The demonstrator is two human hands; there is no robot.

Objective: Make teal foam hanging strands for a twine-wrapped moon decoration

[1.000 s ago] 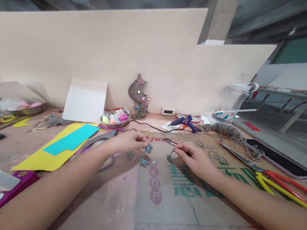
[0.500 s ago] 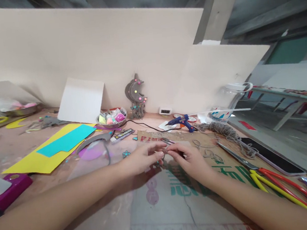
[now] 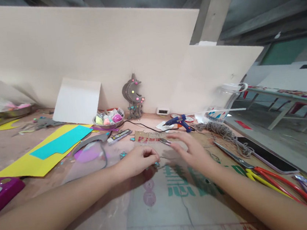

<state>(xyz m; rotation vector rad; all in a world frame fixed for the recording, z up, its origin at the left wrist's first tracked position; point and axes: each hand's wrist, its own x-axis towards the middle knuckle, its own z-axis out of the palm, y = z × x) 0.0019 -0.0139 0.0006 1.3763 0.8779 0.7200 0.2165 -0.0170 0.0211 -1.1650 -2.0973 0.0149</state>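
My left hand point(image 3: 139, 160) is closed in a pinch on a small teal charm point(image 3: 156, 164) with grey yarn point(image 3: 163, 166) trailing from it. The fingers partly cover the charm. To the right, my right hand point(image 3: 190, 149) is open, thumb and index finger spread. Between its fingertips and the cardboard lies a small metal tool point(image 3: 164, 141), perhaps snips or tweezers; whether the fingers touch it I cannot tell. Another teal charm point(image 3: 123, 155) sits just behind my left wrist. A loose strand of yarn point(image 3: 186, 211) lies on the clear sheet in front.
Large scissors point(image 3: 248, 167) with red and yellow handles and a phone point(image 3: 266, 154) lie at right. Behind are a yarn bundle point(image 3: 220, 131), a blue glue gun point(image 3: 178, 120) with its cord, and a moon ornament point(image 3: 132, 91). Yellow paper point(image 3: 17, 165) lies left.
My hands have parted. The right hand has let go of the yarn and opened towards the metal tool, while the left keeps the charm. The view has shifted slightly.
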